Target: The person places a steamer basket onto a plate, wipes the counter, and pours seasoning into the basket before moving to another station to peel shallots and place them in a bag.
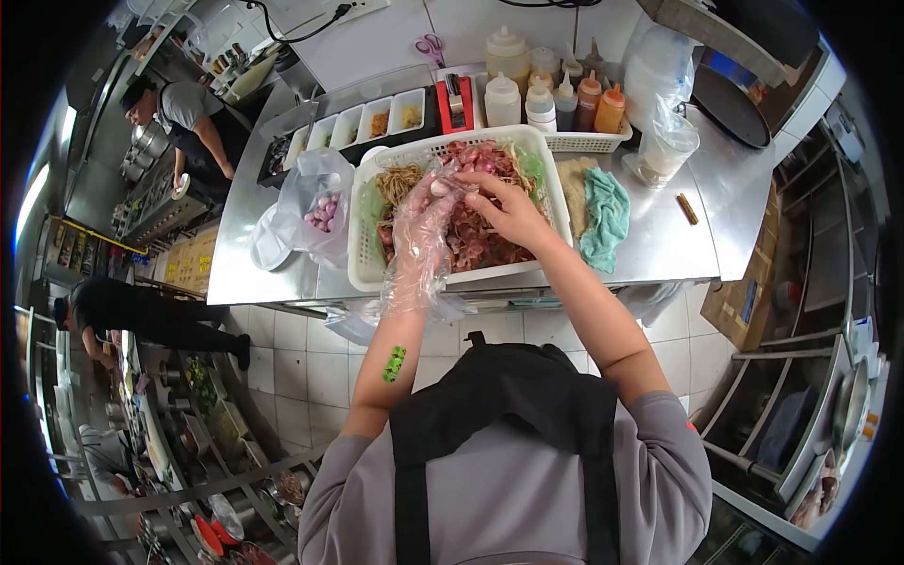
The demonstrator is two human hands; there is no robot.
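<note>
My left hand (421, 218), in a loose clear plastic glove, is closed around a small pale shallot (439, 189) over the basket. My bare right hand (509, 209) meets it from the right, thumb and forefinger bent together at the shallot. What lies between those fingertips is too small to make out. Below both hands is a white plastic basket (461, 277) heaped with red shallots (482, 156), loose reddish skins (471, 247) and a bundle of dry roots or stalks (399, 181). Left of the basket, a translucent plastic bag (323, 171) holds several peeled shallots (323, 213).
A white lid (270, 240) lies left of the bag. Behind the basket are food trays (347, 127), a red device (456, 105) and squeeze bottles (503, 99). A teal cloth (605, 217) and plastic-lined cup (666, 151) sit right. Co-workers (202, 127) stand at left.
</note>
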